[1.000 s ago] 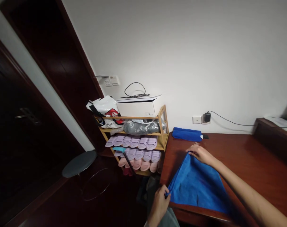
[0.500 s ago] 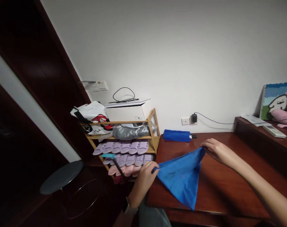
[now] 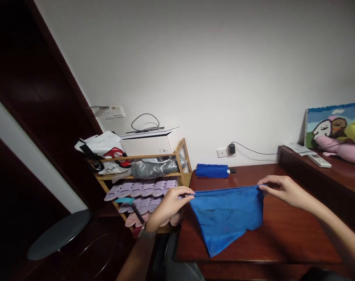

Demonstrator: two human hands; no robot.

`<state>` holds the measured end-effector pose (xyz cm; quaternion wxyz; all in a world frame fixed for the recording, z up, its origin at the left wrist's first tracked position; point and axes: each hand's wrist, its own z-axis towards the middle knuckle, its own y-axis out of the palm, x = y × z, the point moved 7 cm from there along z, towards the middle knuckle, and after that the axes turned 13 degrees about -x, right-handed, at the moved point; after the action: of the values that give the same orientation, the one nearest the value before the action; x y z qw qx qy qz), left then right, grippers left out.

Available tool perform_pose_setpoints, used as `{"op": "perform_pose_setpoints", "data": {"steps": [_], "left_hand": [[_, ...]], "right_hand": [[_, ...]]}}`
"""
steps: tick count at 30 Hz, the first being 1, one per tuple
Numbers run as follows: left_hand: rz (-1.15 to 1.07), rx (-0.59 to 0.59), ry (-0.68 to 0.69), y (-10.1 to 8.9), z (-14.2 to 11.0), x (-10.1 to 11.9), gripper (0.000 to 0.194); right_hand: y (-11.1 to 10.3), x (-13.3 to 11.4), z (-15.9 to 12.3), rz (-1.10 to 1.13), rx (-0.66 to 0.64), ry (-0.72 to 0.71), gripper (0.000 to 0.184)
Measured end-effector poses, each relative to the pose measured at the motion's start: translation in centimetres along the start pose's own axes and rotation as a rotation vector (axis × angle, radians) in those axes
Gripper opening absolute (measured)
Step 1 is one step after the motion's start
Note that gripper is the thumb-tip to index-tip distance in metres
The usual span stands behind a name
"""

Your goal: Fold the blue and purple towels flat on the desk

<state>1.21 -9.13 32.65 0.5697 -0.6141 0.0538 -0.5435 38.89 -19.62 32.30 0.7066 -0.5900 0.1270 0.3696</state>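
Observation:
A blue cloth [image 3: 228,216] hangs stretched between my two hands above the dark wooden table [image 3: 282,242]. My left hand [image 3: 170,203] pinches its left top corner, out past the table's left edge. My right hand [image 3: 282,191] pinches the right top corner over the table. The cloth's top edge runs level, and its lower part droops to a point that touches the table near the front edge. A second blue cloth, folded [image 3: 211,170], lies at the back of the table by the wall.
A bamboo shoe rack [image 3: 154,183] with several pale slippers, a white box and bags stands left of the table. A round grey stool [image 3: 58,234] sits lower left. A raised shelf [image 3: 326,171] with plush toys and a picture is at right. A charger is plugged into the wall socket [image 3: 232,148].
Both hands have lifted the cloth off the table and pulled its top edge level between them. The view has turned to the right.

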Motion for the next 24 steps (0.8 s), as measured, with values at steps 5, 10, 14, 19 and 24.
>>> {"op": "perform_pose_setpoints", "data": {"steps": [5,10,14,19,24], "left_hand": [[-0.031,0.027,0.015,-0.7,0.8,1.5,0.018],[-0.038,0.068,0.089,-1.8,1.8,4.1,0.018],[-0.174,0.063,0.074,-2.3,2.7,5.5,0.030],[-0.264,0.047,0.082,-2.1,3.5,6.9,0.032],[-0.289,0.067,0.191,-2.0,3.1,9.1,0.023]], "right_hand": [[-1.3,-0.5,-1.6,-0.046,0.065,-0.036,0.042],[-3.4,-1.8,-4.1,-0.165,0.210,-0.090,0.031],[-4.9,-2.8,-6.5,-0.236,0.333,-0.144,0.022],[-6.0,-4.4,-9.5,-0.345,0.457,-0.183,0.016],[-6.8,-6.8,-12.2,-0.445,0.551,-0.218,0.017]]}}
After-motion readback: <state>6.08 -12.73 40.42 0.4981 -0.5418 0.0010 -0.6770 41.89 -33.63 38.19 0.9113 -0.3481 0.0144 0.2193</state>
